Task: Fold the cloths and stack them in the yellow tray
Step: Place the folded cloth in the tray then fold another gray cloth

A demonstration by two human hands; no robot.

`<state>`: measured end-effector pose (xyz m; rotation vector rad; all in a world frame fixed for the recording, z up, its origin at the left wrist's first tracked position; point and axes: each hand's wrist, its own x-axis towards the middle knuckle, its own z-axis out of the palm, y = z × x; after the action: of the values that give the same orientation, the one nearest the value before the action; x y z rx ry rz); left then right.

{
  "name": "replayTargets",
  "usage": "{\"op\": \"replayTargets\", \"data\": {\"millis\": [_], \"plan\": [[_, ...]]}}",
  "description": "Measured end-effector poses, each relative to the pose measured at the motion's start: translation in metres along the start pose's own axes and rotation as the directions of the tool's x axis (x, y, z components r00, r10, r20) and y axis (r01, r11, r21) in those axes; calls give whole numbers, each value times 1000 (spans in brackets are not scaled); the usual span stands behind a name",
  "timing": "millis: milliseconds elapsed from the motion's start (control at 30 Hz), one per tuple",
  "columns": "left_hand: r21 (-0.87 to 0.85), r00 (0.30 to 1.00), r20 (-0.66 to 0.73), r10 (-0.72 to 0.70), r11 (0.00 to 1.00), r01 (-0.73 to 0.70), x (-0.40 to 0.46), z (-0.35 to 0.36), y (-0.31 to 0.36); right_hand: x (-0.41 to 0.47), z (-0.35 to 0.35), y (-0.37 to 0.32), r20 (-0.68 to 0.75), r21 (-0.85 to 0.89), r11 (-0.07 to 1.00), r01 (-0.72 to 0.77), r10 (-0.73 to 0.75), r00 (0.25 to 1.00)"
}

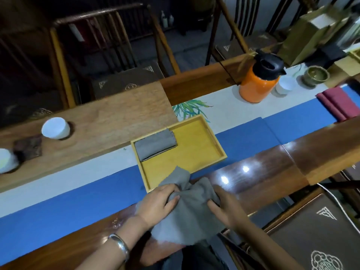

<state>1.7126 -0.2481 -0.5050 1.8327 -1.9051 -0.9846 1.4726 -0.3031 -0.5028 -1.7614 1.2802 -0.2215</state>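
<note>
A yellow tray (pixel 196 145) lies on the blue runner in the middle of the table. A folded grey cloth (pixel 154 144) rests in the tray's far left corner. A second, loose grey cloth (pixel 190 215) is bunched at the near table edge, its top corner lying over the tray's near rim. My left hand (pixel 158 203) grips the cloth's left side, fingers curled into the fabric. My right hand (pixel 227 207) pinches the cloth's right edge.
An orange flask (pixel 257 84) with a black lid stands at the far right, next to a white cup (pixel 284 85) and a green bowl (pixel 315 76). Folded maroon cloth (pixel 339 103) lies at the right edge. Another white cup (pixel 56 128) sits on the wooden board at left.
</note>
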Motion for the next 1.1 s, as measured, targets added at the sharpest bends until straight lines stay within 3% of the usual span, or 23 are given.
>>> {"op": "replayTargets", "data": {"millis": [167, 333, 500, 667, 833, 967, 1100], "plan": [[-57, 988, -150, -32, 998, 24, -35, -50, -22, 13, 22, -58, 6, 53, 995, 90, -90, 996], [-95, 947, -308, -92, 993, 65, -100, -100, -66, 24, 78, -133, 171, 248, 966, 78, -123, 978], [-147, 938, -278, -207, 974, 171, -199, -148, -125, 12, 161, -214, 250, 297, 945, 135, -213, 945], [-270, 935, -159, -318, 925, 268, -280, -193, -165, -13, 231, -291, 461, 306, 941, 142, -277, 843], [-399, 861, -365, -356, 895, 200, -303, -220, -178, -31, 272, -345, 625, 198, 937, 288, -347, 699], [-591, 888, -199, -414, 773, 228, -300, -221, -188, -38, 278, -367, 655, 158, 930, 333, -351, 669], [-622, 885, -53, -462, 709, 333, -313, -209, -198, -40, 271, -368, 643, 179, 935, 306, -347, 683]]}}
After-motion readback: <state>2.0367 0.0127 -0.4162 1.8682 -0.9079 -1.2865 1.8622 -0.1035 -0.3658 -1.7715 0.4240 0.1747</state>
